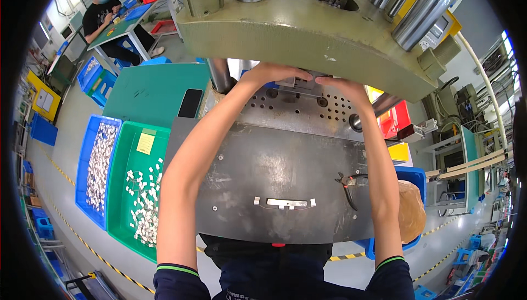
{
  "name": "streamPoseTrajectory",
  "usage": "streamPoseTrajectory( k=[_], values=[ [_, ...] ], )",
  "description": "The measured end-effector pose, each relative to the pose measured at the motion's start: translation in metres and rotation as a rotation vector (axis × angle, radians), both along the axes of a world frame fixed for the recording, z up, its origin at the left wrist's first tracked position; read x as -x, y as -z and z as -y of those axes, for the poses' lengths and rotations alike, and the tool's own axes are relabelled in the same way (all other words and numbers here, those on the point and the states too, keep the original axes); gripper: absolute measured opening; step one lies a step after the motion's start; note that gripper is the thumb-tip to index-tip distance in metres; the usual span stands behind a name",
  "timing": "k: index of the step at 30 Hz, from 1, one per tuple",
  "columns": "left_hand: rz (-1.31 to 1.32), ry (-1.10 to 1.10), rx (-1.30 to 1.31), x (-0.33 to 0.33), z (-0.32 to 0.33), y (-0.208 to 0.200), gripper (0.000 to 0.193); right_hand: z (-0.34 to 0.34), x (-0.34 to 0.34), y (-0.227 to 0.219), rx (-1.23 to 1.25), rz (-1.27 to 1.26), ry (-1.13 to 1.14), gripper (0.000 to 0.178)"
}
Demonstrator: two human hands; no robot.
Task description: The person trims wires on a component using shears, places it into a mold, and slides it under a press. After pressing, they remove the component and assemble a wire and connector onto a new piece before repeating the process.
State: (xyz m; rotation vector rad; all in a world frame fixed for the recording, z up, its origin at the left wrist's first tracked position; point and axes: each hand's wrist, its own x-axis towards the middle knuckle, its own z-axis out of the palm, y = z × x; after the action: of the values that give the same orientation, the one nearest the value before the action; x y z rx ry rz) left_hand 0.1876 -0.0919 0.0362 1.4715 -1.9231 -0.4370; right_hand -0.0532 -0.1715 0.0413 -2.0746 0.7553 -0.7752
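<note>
Both my arms stretch forward under the heavy olive-green plate (307, 39) of a press. My left hand (274, 73) and my right hand (345, 87) meet at a small grey metal die (301, 85) on the perforated steel bed (291, 111). The fingertips of each hand come together at the die's upper edge, from either side. They look closed on something small, which the fingers and the die hide. Nearer me on the dark metal table (263, 163) lies a narrow metal strip (286, 203) with small white end pieces and thin wires. Pliers (349, 187) with dark handles rest beside my right forearm.
At left, a blue bin (82, 182) and a green bin (122, 201) hold many small white parts. A phone (190, 103) lies on the green table (156, 89). A brown package (410, 212) sits in a blue bin at right. A masked person (101, 17) works at a far table.
</note>
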Motion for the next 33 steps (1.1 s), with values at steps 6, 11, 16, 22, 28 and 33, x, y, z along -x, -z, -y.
streamPoseTrajectory(
  k=[6, 11, 16, 22, 28, 33],
  values=[
    [0.043, -0.031, 0.174, 0.004, -0.016, 0.01, 0.054, -0.01, 0.008, -0.001, 0.157, -0.068, 0.108, 0.062],
    [-0.329, 0.172, -0.016, 0.02, -0.122, 0.054, 0.013, -0.03, -0.01, -0.003, 0.186, -0.165, 0.24, 0.062],
    [-0.262, 0.158, -0.206, 0.03, -0.154, 0.083, 0.012, -0.034, -0.019, -0.001, 0.227, -0.175, 0.23, 0.061],
    [-0.262, 0.128, -0.248, 0.037, -0.148, 0.073, 0.009, -0.008, -0.029, 0.021, 0.453, -0.154, 0.25, 0.049],
    [-0.259, 0.124, -0.199, 0.037, -0.144, 0.078, 0.01, 0.044, -0.04, 0.031, 0.028, -0.01, 0.095, 0.029],
    [-0.213, 0.097, -0.245, 0.039, -0.153, 0.074, 0.01, 0.017, -0.05, 0.015, 0.355, -0.085, 0.168, 0.033]
  ],
)
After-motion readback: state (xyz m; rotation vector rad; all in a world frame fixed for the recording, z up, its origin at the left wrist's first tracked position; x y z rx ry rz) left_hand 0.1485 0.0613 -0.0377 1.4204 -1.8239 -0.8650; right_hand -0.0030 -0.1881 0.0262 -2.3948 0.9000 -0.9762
